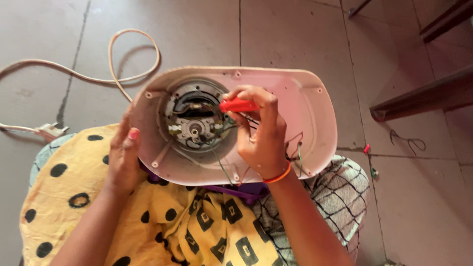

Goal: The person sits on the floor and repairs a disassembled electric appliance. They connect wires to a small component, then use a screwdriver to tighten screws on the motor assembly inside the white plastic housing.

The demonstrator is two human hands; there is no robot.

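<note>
An opened white appliance housing (305, 106) rests on the person's lap, its hollow holding a round electric motor (194, 118) and loose wires (295, 148) just beside the right hand. The left hand (123, 155) grips the housing's near-left rim, while the right hand (261, 130) is closed around a red screwdriver handle (238, 105) pointing at the motor. A white power cord (116, 64) with its plug (49, 131) lies on bare floor tiles beyond the left hand.

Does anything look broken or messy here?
Yes. The pink plastic appliance base lies open on the lap, its round motor bare, thin loose wires spilling out. The right hand holds a red-handled screwdriver; small bits lie scattered on the floor.
</note>
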